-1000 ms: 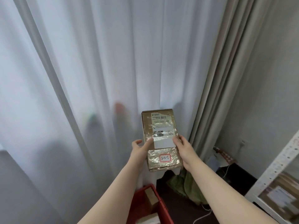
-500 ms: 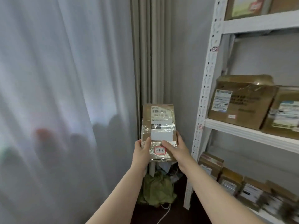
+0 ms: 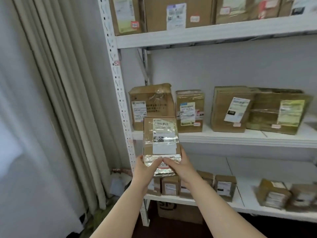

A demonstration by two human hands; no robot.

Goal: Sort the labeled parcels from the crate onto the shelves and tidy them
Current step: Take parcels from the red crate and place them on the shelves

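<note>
One second ago only curtain lay ahead; now the curtain point(image 3: 51, 100) sits at the left and the shelf upright point(image 3: 118, 86) stands close, so the person has turned toward it. The left hand point(image 3: 145, 170) grips the labeled parcel point(image 3: 161, 134) at its lower end, the right hand point(image 3: 180, 167) likewise, holding it upright before the middle shelf point(image 3: 240, 139) — placing it looks next.
</note>
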